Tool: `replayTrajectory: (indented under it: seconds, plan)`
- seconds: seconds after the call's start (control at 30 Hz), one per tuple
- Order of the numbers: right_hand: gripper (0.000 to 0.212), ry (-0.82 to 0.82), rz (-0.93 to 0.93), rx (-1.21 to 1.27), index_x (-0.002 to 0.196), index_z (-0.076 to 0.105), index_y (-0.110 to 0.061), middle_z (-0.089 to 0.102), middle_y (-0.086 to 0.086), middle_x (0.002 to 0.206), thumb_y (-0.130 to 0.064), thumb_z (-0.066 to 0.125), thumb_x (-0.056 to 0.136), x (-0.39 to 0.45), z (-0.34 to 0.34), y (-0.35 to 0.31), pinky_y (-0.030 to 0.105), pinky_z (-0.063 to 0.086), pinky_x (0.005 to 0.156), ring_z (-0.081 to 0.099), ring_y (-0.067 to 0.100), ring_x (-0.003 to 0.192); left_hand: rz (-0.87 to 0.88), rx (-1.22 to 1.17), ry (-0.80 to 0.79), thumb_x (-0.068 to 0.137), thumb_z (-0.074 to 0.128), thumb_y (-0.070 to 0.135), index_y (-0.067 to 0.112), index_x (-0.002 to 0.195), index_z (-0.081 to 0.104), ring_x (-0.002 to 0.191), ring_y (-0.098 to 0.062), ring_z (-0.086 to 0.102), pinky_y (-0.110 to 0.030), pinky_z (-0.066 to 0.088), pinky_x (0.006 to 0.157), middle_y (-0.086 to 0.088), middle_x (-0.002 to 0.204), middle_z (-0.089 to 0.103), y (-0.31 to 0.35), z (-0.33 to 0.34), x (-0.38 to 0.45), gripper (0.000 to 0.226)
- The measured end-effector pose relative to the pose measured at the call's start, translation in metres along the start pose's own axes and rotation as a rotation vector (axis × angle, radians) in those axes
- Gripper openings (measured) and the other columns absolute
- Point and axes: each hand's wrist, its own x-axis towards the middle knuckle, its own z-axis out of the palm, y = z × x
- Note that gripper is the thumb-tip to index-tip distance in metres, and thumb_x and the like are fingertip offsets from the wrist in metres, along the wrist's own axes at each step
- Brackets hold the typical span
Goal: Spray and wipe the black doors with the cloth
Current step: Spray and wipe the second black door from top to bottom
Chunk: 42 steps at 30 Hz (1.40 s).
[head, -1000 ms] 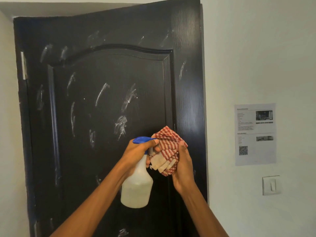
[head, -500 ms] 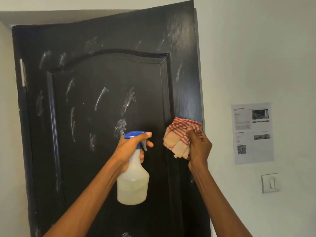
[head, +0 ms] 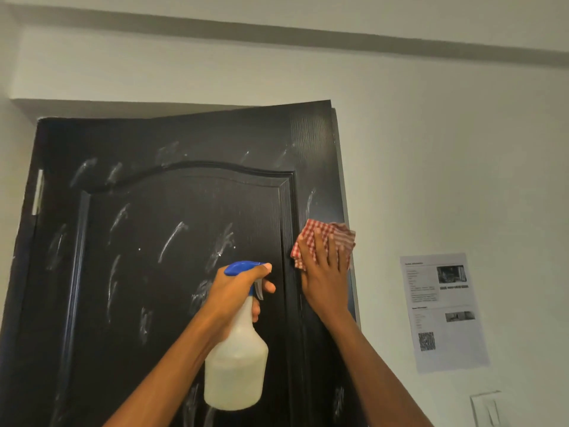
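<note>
Black door (head: pixel 172 272), streaked with white spray — wiping has begun on its right edge strip.

Right hand (head: pixel 323 272) presses the checked cloth (head: pixel 320 234) flat there, fingers straight; left hand (head: pixel 234 291) grips the spray bottle (head: pixel 235 359). Next, probably, broad strokes across the streaked panel.

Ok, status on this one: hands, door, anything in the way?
Left hand grips spray bottle. Right hand presses cloth flat on door, right edge. White streaks across the panel, unwiped. Nothing in the way.
</note>
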Motion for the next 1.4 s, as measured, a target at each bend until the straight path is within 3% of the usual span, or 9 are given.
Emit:
replayTrajectory:
  seconds: [0.1, 0.33, 0.5, 0.7, 0.83, 0.93, 1.07, 1.27, 1.4]
  plan:
    - [0.073, -0.044, 0.004, -0.01, 0.163, 0.018, -0.019, 0.015, 0.013, 0.169, -0.06, 0.019, 0.103, -0.001, 0.0, 0.005, 0.054, 0.011, 0.125, 0.016, 0.036, 0.155, -0.022, 0.0, 0.006, 0.093, 0.068, 0.029, 0.008, 0.109, 0.069, 0.045, -0.019, 0.053, -0.029, 0.047, 0.045, -0.017, 0.09, 0.075, -0.002, -0.006, 0.002, 0.026]
    - [0.088, 0.003, -0.022, -0.044, 0.159, 0.023, -0.015, 0.027, 0.018, 0.165, -0.057, 0.058, 0.09, 0.005, 0.0, 0.014, 0.058, 0.023, 0.119, 0.029, 0.042, 0.149, -0.053, -0.008, 0.13, 0.092, 0.068, 0.035, -0.004, 0.095, 0.07, 0.047, -0.021, 0.056, -0.028, 0.049, 0.046, -0.02, 0.08, 0.074, 0.009, -0.008, 0.03, 0.039]
    - [0.073, -0.036, 0.017, 0.059, 0.164, 0.01, -0.014, 0.01, 0.014, 0.17, -0.056, 0.009, 0.104, 0.01, 0.004, 0.011, 0.053, 0.01, 0.122, 0.017, 0.039, 0.155, -0.102, -0.073, 0.089, 0.095, 0.059, 0.049, 0.004, 0.085, 0.062, 0.052, -0.025, 0.061, -0.028, 0.05, 0.048, -0.02, 0.082, 0.073, 0.04, -0.012, 0.06, 0.046]
    - [0.071, 0.309, 0.216, 0.465, 0.162, -0.012, -0.032, 0.014, 0.009, 0.168, -0.062, 0.017, 0.104, 0.04, -0.018, -0.014, 0.056, 0.019, 0.124, 0.018, 0.035, 0.154, 0.01, -0.01, 0.077, 0.095, 0.059, 0.048, 0.007, 0.082, 0.059, 0.045, -0.021, 0.053, -0.028, 0.048, 0.044, -0.009, 0.064, 0.062, 0.065, -0.009, 0.087, 0.043]
    - [0.069, 0.45, 0.113, 0.392, 0.163, -0.004, -0.022, 0.012, 0.015, 0.169, -0.053, 0.02, 0.106, 0.094, -0.04, -0.018, 0.055, 0.012, 0.126, 0.012, 0.036, 0.156, 0.08, 0.009, 0.079, 0.095, 0.06, 0.047, 0.007, 0.084, 0.06, 0.047, -0.021, 0.053, -0.028, 0.047, 0.044, -0.01, 0.066, 0.061, 0.081, -0.004, 0.105, 0.041]
    - [0.071, 0.366, -0.017, 0.18, 0.163, 0.018, -0.014, 0.015, 0.017, 0.169, -0.052, 0.025, 0.103, 0.15, -0.048, -0.014, 0.057, 0.016, 0.123, 0.012, 0.037, 0.156, 0.123, -0.002, 0.11, 0.095, 0.06, 0.047, 0.008, 0.088, 0.063, 0.049, -0.024, 0.052, -0.029, 0.046, 0.047, -0.01, 0.066, 0.061, 0.09, -0.003, 0.118, 0.04]
    - [0.109, 0.016, -0.026, 0.021, 0.163, -0.004, -0.028, -0.016, 0.008, 0.169, -0.095, 0.003, 0.078, 0.195, -0.051, -0.012, 0.048, -0.015, 0.124, -0.015, 0.03, 0.156, 0.14, 0.02, 0.146, 0.095, 0.06, 0.05, 0.007, 0.088, 0.065, 0.048, -0.023, 0.052, -0.029, 0.047, 0.046, -0.011, 0.068, 0.063, 0.096, -0.005, 0.133, 0.044]
    - [0.094, 0.082, -0.003, 0.06, 0.163, -0.003, -0.031, -0.012, 0.003, 0.171, -0.084, 0.001, 0.086, 0.191, -0.04, -0.007, 0.039, -0.022, 0.121, -0.014, 0.023, 0.157, 0.164, 0.003, 0.161, 0.094, 0.059, 0.052, 0.004, 0.104, 0.066, 0.055, -0.021, 0.056, -0.028, 0.047, 0.044, -0.009, 0.073, 0.061, 0.095, -0.01, 0.155, 0.049]
    - [0.093, 0.104, 0.009, 0.025, 0.162, -0.012, -0.027, -0.017, 0.005, 0.17, -0.083, -0.001, 0.089, 0.19, -0.032, -0.009, 0.036, -0.03, 0.117, -0.017, 0.025, 0.156, 0.151, -0.011, 0.196, 0.089, 0.048, 0.072, 0.005, 0.086, 0.063, 0.046, -0.017, 0.056, -0.026, 0.046, 0.041, -0.012, 0.072, 0.062, 0.103, -0.012, 0.172, 0.068]
